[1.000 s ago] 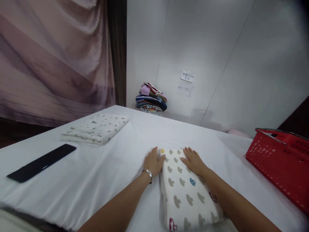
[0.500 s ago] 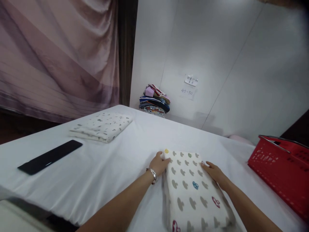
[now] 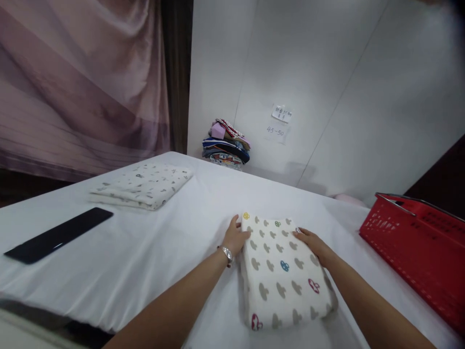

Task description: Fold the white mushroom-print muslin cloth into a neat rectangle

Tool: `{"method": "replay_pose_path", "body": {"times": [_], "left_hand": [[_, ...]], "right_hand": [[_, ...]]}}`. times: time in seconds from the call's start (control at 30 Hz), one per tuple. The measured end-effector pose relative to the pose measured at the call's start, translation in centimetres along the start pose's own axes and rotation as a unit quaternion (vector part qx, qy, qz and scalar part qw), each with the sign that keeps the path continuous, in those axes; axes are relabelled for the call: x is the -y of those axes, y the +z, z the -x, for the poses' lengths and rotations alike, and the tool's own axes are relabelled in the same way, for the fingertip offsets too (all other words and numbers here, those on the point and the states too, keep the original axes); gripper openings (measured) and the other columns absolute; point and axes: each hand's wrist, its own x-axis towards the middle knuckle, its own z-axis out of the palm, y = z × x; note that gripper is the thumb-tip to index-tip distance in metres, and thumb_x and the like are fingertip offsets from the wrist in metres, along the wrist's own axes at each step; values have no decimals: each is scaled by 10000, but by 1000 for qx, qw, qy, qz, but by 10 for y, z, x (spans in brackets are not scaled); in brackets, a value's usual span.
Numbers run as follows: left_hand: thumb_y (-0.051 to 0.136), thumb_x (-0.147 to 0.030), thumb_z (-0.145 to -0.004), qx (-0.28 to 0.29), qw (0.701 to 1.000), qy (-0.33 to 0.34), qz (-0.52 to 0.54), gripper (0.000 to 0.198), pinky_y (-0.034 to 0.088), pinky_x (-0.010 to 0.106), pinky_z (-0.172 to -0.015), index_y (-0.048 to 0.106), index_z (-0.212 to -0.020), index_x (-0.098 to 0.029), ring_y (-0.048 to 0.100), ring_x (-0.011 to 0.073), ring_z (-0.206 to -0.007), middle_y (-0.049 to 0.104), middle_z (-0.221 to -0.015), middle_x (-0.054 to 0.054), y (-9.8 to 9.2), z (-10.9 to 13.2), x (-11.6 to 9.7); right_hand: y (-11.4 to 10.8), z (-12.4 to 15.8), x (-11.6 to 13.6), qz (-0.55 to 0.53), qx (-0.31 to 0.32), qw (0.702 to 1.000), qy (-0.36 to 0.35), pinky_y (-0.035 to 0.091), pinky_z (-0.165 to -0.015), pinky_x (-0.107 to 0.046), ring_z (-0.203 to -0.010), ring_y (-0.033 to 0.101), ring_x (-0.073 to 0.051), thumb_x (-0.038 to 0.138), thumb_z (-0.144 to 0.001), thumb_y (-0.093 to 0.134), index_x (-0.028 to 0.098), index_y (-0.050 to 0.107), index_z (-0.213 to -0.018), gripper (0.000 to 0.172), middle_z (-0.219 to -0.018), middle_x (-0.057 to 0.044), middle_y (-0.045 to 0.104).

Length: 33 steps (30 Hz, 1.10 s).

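Observation:
A thick folded white cloth (image 3: 286, 276) with grey mushroom prints and a few coloured ones is between my hands on the white-covered table. My left hand (image 3: 235, 236), a silver watch or bracelet at its wrist, grips the far left edge, thumb on top. At the far right edge my right hand (image 3: 313, 245) holds the same cloth, its thumb side against the top layer. Fingers under or behind the edges are partly hidden. The cloth's near end is in view, a little raised at the right corner.
Another folded printed cloth (image 3: 143, 186) lies at the left of the table (image 3: 214, 194). Nearer is a flat black object (image 3: 60, 236). A red plastic basket (image 3: 414, 247) with metal handles stands at the right. Several folded fabrics (image 3: 225, 144) are stacked by the wall.
The view has shifted slightly, so everything sits further left and higher. The cloth, held in both hands, has moved away from me, and its near end now shows.

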Motion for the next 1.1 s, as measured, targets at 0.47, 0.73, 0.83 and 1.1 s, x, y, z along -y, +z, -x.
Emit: {"method": "replay_pose_path", "body": {"times": [0.47, 0.73, 0.83, 1.1], "left_hand": [[680, -236, -666, -150, 988, -11, -38, 724, 411, 333, -923, 365, -1310, -136, 546, 241, -1076, 538, -1228, 145, -72, -60, 11], [672, -326, -679, -119, 982, 18, -146, 752, 375, 310, -966, 338, -1329, -149, 482, 240, -1161, 469, -1312, 123, -65, -51, 6], [672, -322, -675, -116, 981, 30, -153, 760, 363, 304, -981, 324, -1330, -159, 460, 233, -1183, 448, -1330, 114, -64, -49, 5], [644, -318, -674, -107, 959, 59, -258, 757, 247, 320, -1076, 305, -1334, -169, 204, 240, -1340, 128, -1480, 116, -49, -14, 3]], "right_hand": [[66, -54, 22, 36, 14, 998, -46, 492, -791, -347, -969, 595, -242, 546, -658, 671, 174, 254, -1390, 921, -1298, -168, 469], [37, 1, -2, 99, 46, 994, 5, 461, -815, -364, -1015, 566, -239, 636, -678, 591, 285, 269, -1381, 850, -1289, -104, 495], [34, 22, -11, 71, 58, 996, 7, 477, -763, -341, -975, 581, -228, 612, -683, 605, 288, 249, -1386, 852, -1261, -98, 518], [39, 41, -37, 5, 40, 998, -56, 465, -545, -254, -729, 583, -162, 590, -703, 600, 262, 260, -1384, 829, -1045, -79, 600]]}}
